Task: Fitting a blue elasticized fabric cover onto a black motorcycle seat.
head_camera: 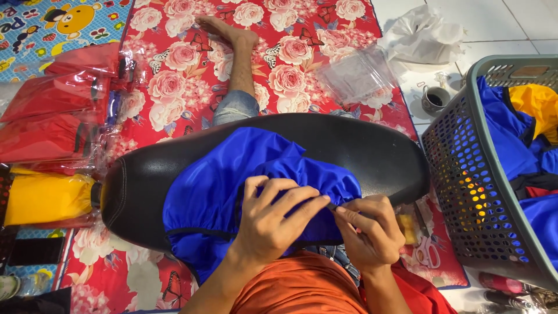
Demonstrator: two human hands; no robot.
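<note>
A black padded seat (360, 148) lies across my lap. Over its middle sits a shiny blue fabric cover (221, 186) with a dark elastic edge. My left hand (273, 218) presses flat on the blue cover, fingers spread toward the right. Next to it, my right hand (369, 229) pinches the gathered edge of the blue cover at the seat's near side. My bare leg and foot (235, 55) stretch out beyond the seat.
A red floral mat (290, 70) covers the floor. Packed red and yellow covers in clear bags (52, 134) stack at the left. A grey basket (465, 174) of blue and yellow fabric stands right. Clear bags (354, 75), a cup (435, 99) and scissors (427, 253) lie nearby.
</note>
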